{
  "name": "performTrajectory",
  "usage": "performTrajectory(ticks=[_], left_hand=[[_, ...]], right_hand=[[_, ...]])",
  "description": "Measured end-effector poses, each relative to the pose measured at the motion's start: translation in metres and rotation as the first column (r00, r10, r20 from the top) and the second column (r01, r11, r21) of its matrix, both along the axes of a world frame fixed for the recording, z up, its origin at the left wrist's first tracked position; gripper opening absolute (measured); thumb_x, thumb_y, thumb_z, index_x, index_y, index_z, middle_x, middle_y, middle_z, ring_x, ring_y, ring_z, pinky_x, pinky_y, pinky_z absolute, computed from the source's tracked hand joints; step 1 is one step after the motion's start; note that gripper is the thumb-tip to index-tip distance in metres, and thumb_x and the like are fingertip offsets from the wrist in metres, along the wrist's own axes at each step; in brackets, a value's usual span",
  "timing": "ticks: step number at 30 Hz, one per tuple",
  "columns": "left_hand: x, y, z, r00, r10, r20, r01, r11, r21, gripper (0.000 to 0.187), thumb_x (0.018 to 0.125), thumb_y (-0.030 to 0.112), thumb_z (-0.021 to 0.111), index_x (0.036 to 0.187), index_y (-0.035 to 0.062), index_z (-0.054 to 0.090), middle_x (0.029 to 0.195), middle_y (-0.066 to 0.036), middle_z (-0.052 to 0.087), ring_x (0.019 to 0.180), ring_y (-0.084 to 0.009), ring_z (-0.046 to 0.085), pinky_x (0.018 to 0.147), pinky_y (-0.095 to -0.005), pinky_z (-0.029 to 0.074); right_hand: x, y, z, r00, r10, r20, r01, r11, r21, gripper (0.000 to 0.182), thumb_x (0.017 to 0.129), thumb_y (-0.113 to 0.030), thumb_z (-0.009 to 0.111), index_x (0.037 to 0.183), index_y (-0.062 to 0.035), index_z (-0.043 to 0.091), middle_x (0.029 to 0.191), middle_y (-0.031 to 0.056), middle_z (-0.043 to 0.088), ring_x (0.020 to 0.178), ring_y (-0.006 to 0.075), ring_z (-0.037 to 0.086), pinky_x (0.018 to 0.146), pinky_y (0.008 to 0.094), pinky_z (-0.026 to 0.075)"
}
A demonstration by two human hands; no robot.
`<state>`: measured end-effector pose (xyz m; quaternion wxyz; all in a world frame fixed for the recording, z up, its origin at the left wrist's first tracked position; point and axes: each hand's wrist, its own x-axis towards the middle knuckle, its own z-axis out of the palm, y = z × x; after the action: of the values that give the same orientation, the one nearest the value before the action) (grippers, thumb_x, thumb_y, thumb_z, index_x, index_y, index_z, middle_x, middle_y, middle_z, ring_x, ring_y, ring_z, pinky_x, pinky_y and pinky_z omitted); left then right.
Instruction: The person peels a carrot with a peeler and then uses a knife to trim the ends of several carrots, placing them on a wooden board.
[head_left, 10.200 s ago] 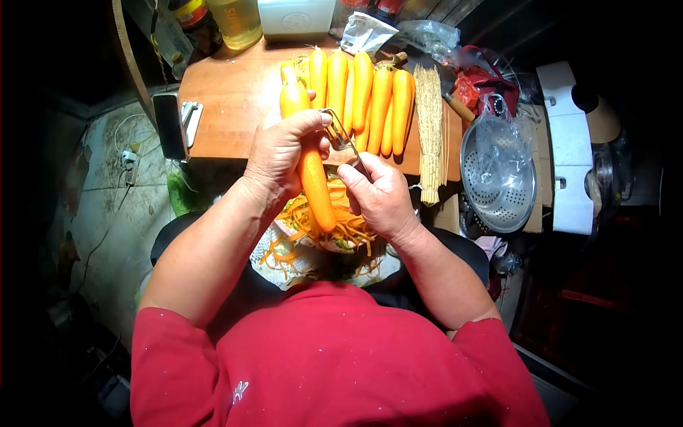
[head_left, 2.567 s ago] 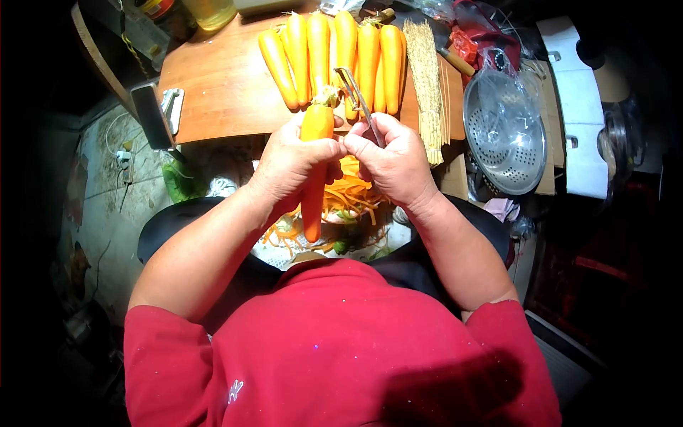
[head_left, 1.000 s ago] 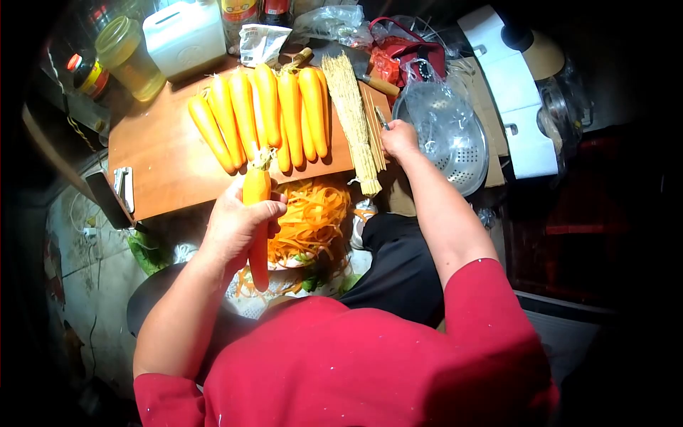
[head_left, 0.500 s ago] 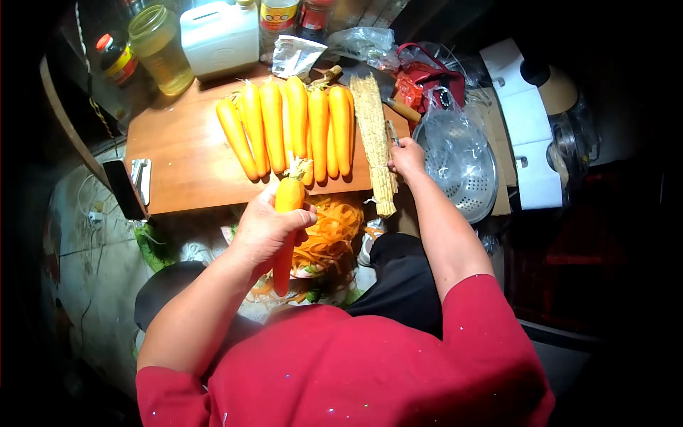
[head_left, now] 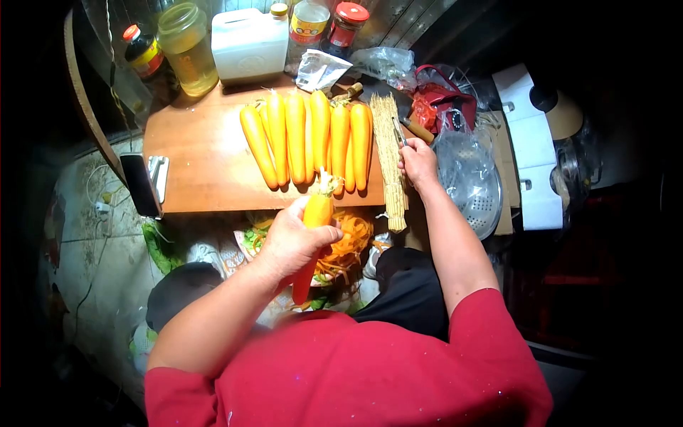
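Observation:
My left hand (head_left: 295,238) is wrapped round a carrot (head_left: 319,210), its leafy stub pointing up and its tip down, just off the table's front edge. Several orange carrots (head_left: 295,139) lie side by side on the wooden table (head_left: 199,164). At the table's right side my right hand (head_left: 417,162) is closed on a slim metal tool (head_left: 398,130), probably a peeler, beside a bundle of straw-coloured stalks (head_left: 388,156). Below the left hand, orange peelings (head_left: 352,245) fill a bowl between the legs; the hand hides part of them.
A white jug (head_left: 249,46), a jar of yellow liquid (head_left: 188,53), bottles and a red-lidded jar (head_left: 346,27) line the back. A phone (head_left: 141,185) stands at the left edge. On the right are a metal colander (head_left: 478,206), a wooden handle and white foam (head_left: 526,149).
The whole view has shifted, so the table and things appear farther right and slightly lower. Both hands keep their holds, on the carrot and on the metal tool.

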<state>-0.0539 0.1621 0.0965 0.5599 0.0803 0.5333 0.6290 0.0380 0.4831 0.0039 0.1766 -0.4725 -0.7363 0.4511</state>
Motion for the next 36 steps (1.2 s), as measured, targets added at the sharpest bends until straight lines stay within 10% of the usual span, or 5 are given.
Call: performTrajectory(ticks=[6, 17, 22, 36], left_hand=[[0.000, 0.000, -0.007, 1.000, -0.025, -0.004, 0.025, 1.000, -0.006, 0.038, 0.079, 0.003, 0.070, 0.112, 0.0036, 0.052, 0.093, -0.007, 0.064, 0.072, -0.0134, 0.060, 0.063, -0.0276, 0.051], [-0.012, 0.000, -0.010, 0.994, 0.020, 0.109, -0.018, 1.000, -0.021, 0.036, 0.082, -0.002, 0.066, 0.114, 0.0023, 0.049, 0.098, -0.007, 0.061, 0.080, -0.0142, 0.061, 0.067, -0.0276, 0.054], [-0.020, 0.003, -0.006, 0.995, 0.016, 0.103, -0.009, 0.997, -0.070, 0.039, 0.083, -0.002, 0.065, 0.117, 0.0027, 0.049, 0.099, -0.007, 0.061, 0.084, -0.0136, 0.060, 0.073, -0.0270, 0.053], [-0.016, 0.011, -0.014, 0.992, 0.035, 0.123, -0.025, 0.996, -0.081, 0.041, 0.083, -0.002, 0.064, 0.120, 0.0042, 0.048, 0.099, -0.007, 0.061, 0.084, -0.0135, 0.060, 0.071, -0.0269, 0.053]], right_hand=[[-0.050, 0.030, 0.019, 0.889, 0.232, 0.395, -0.423, 0.746, 0.515, 0.028, 0.073, -0.022, 0.061, 0.094, -0.0045, 0.065, 0.091, 0.0198, 0.066, 0.089, 0.0379, 0.062, 0.082, 0.0426, 0.049], [-0.168, 0.059, 0.029, 0.626, 0.186, 0.757, -0.763, 0.349, 0.544, 0.024, 0.082, -0.009, 0.053, 0.100, -0.0124, 0.068, 0.106, 0.0126, 0.064, 0.108, 0.0298, 0.058, 0.093, 0.0404, 0.045], [-0.194, 0.063, 0.007, 0.713, 0.199, 0.672, -0.700, 0.242, 0.671, 0.023, 0.084, -0.012, 0.053, 0.100, -0.0138, 0.069, 0.104, 0.0097, 0.063, 0.108, 0.0270, 0.055, 0.097, 0.0368, 0.039], [-0.188, 0.057, -0.001, 0.471, 0.320, 0.822, -0.878, 0.254, 0.405, 0.026, 0.087, -0.018, 0.054, 0.107, -0.0173, 0.071, 0.114, 0.0061, 0.059, 0.117, 0.0239, 0.051, 0.101, 0.0369, 0.038]])
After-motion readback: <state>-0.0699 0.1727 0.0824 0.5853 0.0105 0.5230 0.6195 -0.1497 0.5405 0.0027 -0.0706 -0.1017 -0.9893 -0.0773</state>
